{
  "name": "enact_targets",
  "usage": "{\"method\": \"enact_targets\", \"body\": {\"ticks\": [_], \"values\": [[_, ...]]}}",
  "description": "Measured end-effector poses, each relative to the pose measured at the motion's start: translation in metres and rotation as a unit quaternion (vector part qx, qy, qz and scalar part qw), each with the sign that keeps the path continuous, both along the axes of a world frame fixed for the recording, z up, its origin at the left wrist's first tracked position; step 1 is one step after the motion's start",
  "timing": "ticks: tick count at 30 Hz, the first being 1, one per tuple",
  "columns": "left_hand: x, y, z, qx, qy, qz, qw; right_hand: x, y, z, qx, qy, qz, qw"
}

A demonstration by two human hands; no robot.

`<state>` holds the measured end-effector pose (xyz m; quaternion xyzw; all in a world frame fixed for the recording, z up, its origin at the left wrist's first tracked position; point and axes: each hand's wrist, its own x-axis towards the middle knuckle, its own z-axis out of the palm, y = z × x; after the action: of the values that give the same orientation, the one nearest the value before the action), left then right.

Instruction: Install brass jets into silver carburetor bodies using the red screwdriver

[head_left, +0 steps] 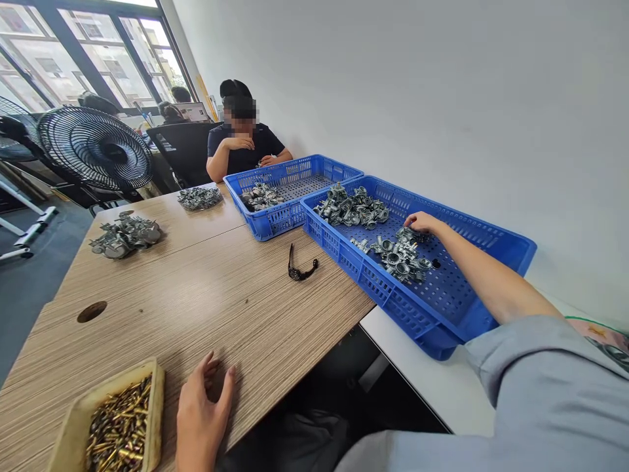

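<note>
My right hand (421, 223) reaches into the near blue basket (442, 288) and rests, fingers curled, on a cluster of small grey metal castings (400, 252); whether it grips one is hidden. A larger heap of the same castings (351, 206) lies at the basket's far end. My left hand (199, 410) lies on the wooden table (196, 295) near its front edge, fingers apart and holding nothing. Just left of it sits a tan tray (78, 419) full of small brass pieces (118, 426).
A second blue basket (289, 187) with castings stands behind the first. Two loose piles of castings (125, 235) (199, 197) lie on the table's far left. A black strap (301, 269) lies mid-table. A person (243, 141) sits at the far end; a fan (93, 147) stands left.
</note>
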<state>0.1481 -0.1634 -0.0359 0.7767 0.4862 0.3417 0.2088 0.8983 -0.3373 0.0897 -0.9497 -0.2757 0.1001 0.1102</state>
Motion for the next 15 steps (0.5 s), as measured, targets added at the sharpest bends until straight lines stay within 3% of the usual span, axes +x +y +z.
{"method": "enact_targets", "body": {"ticks": [8,12,15], "values": [[0.0,0.002,0.0,-0.007,-0.007,-0.004,1.0,-0.002,0.022,0.014,0.022,-0.083,-0.014,0.996],[0.0,0.002,-0.001,-0.016,-0.02,0.009,1.0,-0.006,0.066,0.019,0.049,-0.081,0.039,0.995],[0.001,0.001,-0.001,-0.016,-0.028,0.014,0.999,-0.017,0.104,0.008,0.057,-0.044,0.05,0.996]]}}
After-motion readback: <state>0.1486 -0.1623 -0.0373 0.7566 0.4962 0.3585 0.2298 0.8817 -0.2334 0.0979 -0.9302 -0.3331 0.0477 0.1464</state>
